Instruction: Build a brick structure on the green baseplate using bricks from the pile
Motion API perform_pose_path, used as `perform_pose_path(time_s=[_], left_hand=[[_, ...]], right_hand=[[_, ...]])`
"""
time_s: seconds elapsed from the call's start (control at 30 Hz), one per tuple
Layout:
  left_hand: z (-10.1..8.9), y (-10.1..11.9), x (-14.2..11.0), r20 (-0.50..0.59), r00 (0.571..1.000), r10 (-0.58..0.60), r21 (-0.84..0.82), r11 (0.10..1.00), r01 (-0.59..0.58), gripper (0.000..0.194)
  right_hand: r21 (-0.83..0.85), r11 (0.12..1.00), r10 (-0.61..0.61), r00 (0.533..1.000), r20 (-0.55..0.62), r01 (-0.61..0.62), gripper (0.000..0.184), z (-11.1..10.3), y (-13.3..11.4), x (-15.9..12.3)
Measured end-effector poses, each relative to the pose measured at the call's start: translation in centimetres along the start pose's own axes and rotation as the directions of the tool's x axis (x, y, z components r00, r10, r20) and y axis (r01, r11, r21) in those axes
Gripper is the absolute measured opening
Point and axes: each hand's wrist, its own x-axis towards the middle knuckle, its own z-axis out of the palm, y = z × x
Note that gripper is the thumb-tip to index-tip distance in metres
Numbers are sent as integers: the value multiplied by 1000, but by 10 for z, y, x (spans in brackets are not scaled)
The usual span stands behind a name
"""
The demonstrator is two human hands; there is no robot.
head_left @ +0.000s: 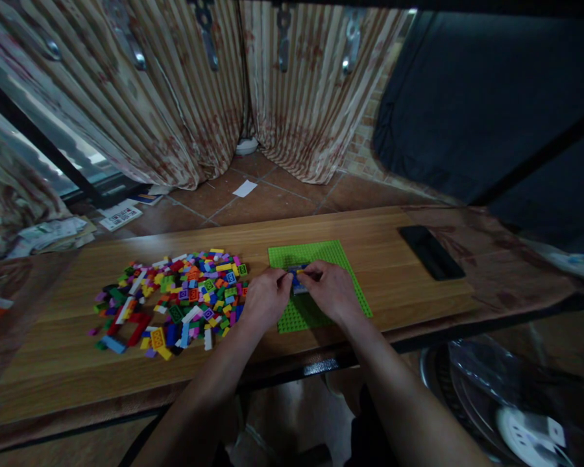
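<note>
A green studded baseplate (324, 251) lies on the wooden board. On its middle sits a small build of grey and blue toy bricks (300, 287), partly covered by my fingers. My left hand (267, 297) is closed in a pinch at the build's left side; its fingertips hide what they hold, if anything. From the right, my right hand (333, 289) reaches over the build with thumb and fingers pinched. At those fingertips a small yellow toy brick (300, 272) shows, partly hidden. To the left of my left hand spreads a heap of loose toy bricks (194, 292) in many colours.
The wooden board (233, 240) spans the low table. A black phone (432, 253) lies toward its right end. Curtains (175, 97) hang beyond the tiled floor, where papers (119, 215) lie. At the lower right is a white power strip (530, 434).
</note>
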Motion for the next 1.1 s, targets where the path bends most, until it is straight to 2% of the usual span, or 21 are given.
perform_pose_path(time_s=[0.23,0.37,0.5,0.63,0.8,1.1], left_hand=[[3,-6,4,11,997,-80,-131,988,81,21],[5,-7,4,30,998,-52,-161,985,56,21],[4,-4,2,18,998,-57,-111,992,59,22],[4,-5,3,-16,998,-60,-67,996,59,21],[5,-7,3,-16,999,-42,-81,996,40,20],[6,-5,1,24,1000,-11,-49,999,12,21]], right_hand=[[2,1000,22,1000,6,-22,15,0,-1,0],[10,1000,0,1000,-16,1,17,1,3,1],[-15,999,-52,998,-39,51,22,1,8,3],[-107,979,-180,983,-42,175,36,5,10,5],[-203,938,-283,959,29,283,50,10,11,7],[-123,948,-290,956,35,293,41,11,14,6]])
